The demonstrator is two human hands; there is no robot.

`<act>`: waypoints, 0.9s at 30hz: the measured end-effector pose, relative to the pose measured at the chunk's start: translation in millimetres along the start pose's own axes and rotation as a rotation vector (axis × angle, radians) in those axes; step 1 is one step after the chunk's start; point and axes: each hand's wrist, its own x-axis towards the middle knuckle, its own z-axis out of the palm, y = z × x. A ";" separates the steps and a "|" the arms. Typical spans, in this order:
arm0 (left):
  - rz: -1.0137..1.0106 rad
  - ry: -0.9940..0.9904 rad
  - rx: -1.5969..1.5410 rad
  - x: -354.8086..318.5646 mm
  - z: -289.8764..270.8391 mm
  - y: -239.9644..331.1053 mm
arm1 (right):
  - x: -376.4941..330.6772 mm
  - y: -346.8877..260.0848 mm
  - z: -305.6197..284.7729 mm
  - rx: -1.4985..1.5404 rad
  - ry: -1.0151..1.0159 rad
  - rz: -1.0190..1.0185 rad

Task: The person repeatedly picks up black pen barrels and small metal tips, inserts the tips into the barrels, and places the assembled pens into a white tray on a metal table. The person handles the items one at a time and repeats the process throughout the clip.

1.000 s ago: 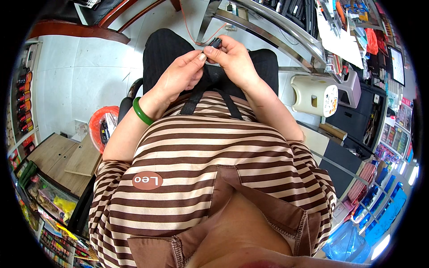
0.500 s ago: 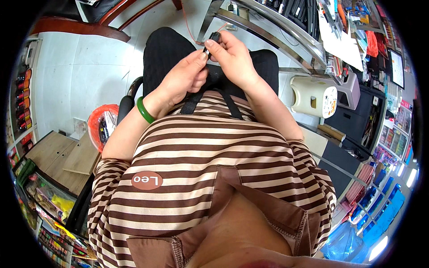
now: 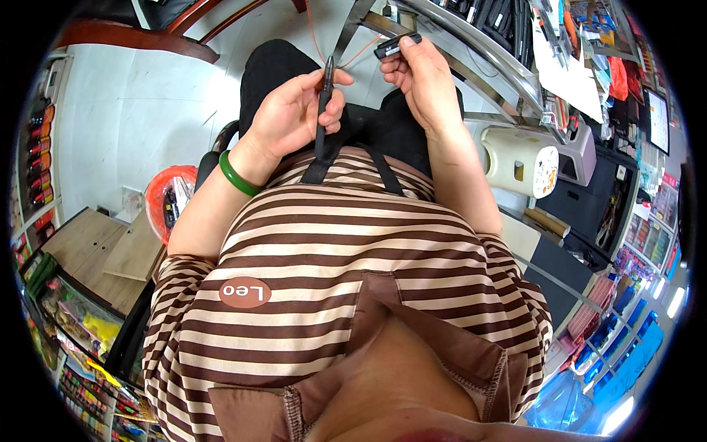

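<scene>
A slim black marker (image 3: 321,131) stands nearly upright in my left hand (image 3: 293,114), its tapered end pointing away from me. My left thumb and fingers close round its barrel. My right hand (image 3: 428,85) pinches a black marker cap (image 3: 396,46) with pale markings between thumb and fingers. The cap is apart from the marker, to its right and a little farther off. Both hands are above my lap, where my black trousers (image 3: 269,70) show. A green bangle (image 3: 237,177) circles my left wrist.
Many black pens (image 3: 502,29) lie on the metal-framed table (image 3: 442,26) at the far right, beside white paper (image 3: 563,77). A white plastic stool (image 3: 508,158) stands to my right. On my left are a red-lined bin (image 3: 156,199) and a wooden cabinet (image 3: 88,239).
My hands were close together on the black marker; now they are apart. The cap has come off and moved right with my right hand, while the marker stays in my left.
</scene>
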 end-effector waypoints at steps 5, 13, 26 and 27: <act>0.075 -0.016 -0.079 0.7 -9.1 -0.3 | -3.3 0.2 4.7 -0.065 -0.142 -0.020; 0.165 -0.039 -0.089 1.6 -15.5 5.6 | -2.9 12.5 -4.6 -0.128 -0.203 -0.010; 0.263 0.030 0.056 -2.1 -5.1 13.0 | -24.5 14.2 15.2 0.168 -0.533 0.540; 0.241 -0.016 0.029 -2.5 -2.9 15.2 | -25.0 15.7 10.6 0.317 -0.560 0.595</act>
